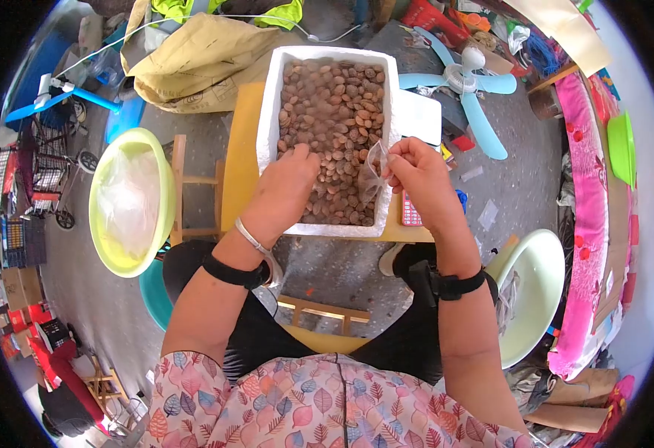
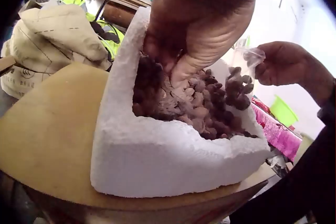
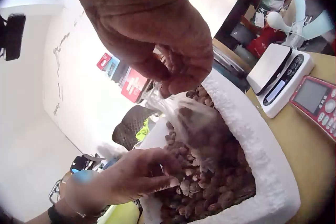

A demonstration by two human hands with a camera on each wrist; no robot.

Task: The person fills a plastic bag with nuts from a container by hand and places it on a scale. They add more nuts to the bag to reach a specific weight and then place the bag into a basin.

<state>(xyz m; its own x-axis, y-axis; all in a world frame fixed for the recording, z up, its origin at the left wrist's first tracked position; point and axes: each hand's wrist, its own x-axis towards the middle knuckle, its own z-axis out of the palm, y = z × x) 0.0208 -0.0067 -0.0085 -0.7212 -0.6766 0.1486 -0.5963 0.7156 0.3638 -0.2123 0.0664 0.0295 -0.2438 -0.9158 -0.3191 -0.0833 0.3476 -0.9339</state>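
A white foam box (image 1: 269,112) holds a heap of brown, nut-like shells (image 1: 334,97). My left hand (image 1: 288,187) reaches down into it, fingertips at the heap. In the right wrist view its thumb and fingers (image 3: 163,157) stand apart over the shells, with no shell visible between them. My right hand (image 1: 420,175) is at the box's right side and pinches the top of a clear plastic bag (image 1: 372,175). Several of the same shells lie in the bag's lower part, as the left wrist view shows. The bag (image 3: 191,121) hangs over the heap inside the box.
The box stands on a yellow table (image 1: 241,172). A white digital scale (image 3: 281,77) and a red keypad device (image 3: 317,103) lie to its right. A yellow-green basin (image 1: 166,201) with clear plastic bags stands at left, a pale green basin (image 1: 543,299) at right. A fan (image 1: 465,78) is behind.
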